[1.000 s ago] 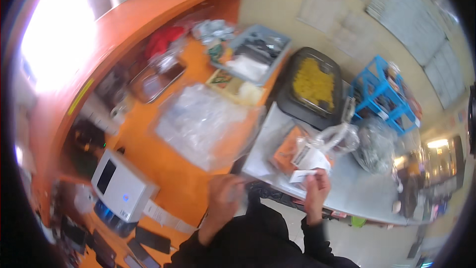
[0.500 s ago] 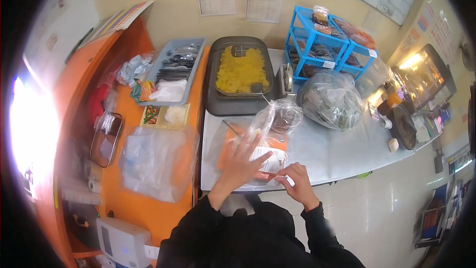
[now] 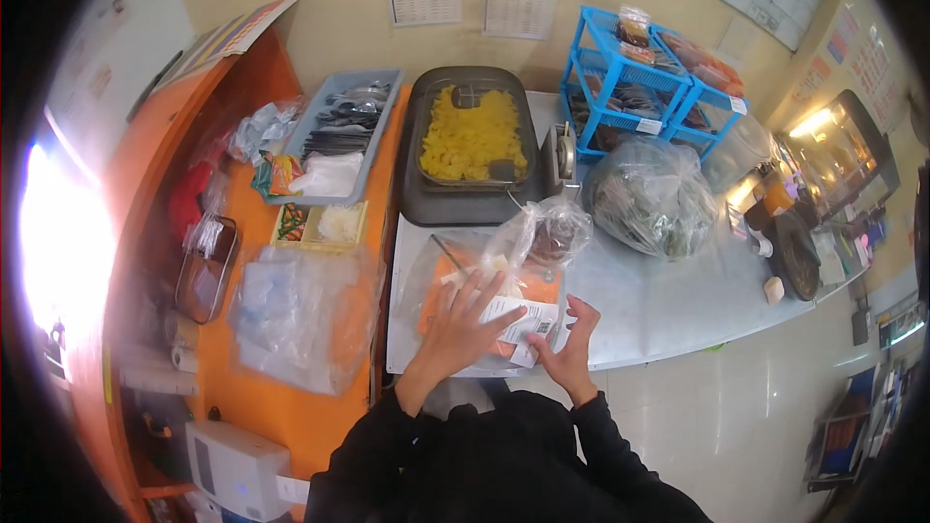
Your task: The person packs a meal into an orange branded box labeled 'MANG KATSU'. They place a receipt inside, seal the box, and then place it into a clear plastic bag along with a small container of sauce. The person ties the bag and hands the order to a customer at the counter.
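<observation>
On the metal counter lies a clear plastic bag over a flat orange board or mat. My left hand rests on it, fingers stretched out and spread. A white printed paper label lies on the bag under my left fingertips, its lower edge hanging toward me. My right hand is at the label's lower right corner, thumb at the paper and index finger raised apart from it. Something dark brown shows inside the far end of the bag; pale pieces show near my left fingers.
Beyond stands a black pan of yellow food beside a dial scale. To the right are a bag of leafy greens and blue racks. At left, an orange counter holds a cutlery tray and plastic bags.
My right hand has opened from a pinch at the label's lower edge. The label's lower part now hangs lower and shows more. My left hand stays almost in place.
</observation>
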### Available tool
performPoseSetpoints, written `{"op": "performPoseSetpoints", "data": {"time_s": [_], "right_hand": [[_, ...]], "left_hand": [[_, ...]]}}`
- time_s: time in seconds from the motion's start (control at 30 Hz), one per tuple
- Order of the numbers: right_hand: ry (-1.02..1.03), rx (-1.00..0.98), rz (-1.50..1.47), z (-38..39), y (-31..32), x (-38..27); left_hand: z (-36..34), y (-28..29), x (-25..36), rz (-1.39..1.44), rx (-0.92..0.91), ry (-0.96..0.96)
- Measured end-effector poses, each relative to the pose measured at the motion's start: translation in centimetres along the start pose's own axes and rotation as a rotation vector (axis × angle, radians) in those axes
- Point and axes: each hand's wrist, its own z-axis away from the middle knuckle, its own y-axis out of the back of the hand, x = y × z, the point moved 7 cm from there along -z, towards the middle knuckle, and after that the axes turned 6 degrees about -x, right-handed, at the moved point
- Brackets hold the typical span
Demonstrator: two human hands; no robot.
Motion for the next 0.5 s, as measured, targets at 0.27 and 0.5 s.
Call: {"op": "performPoseSetpoints", "data": {"time_s": [0.27, 0.5], "right_hand": [[0.019, -0.221, 0.096, 1.7, -0.5, 0.5], [0.461, -0.311, 0.159, -9.8, 2.7, -4.5]], "left_hand": [[-0.2, 0.6, 0.3, 0.015, 0.036, -0.006], [2.1, 0.8, -0.3, -0.030, 0.262, 0.036]]}}
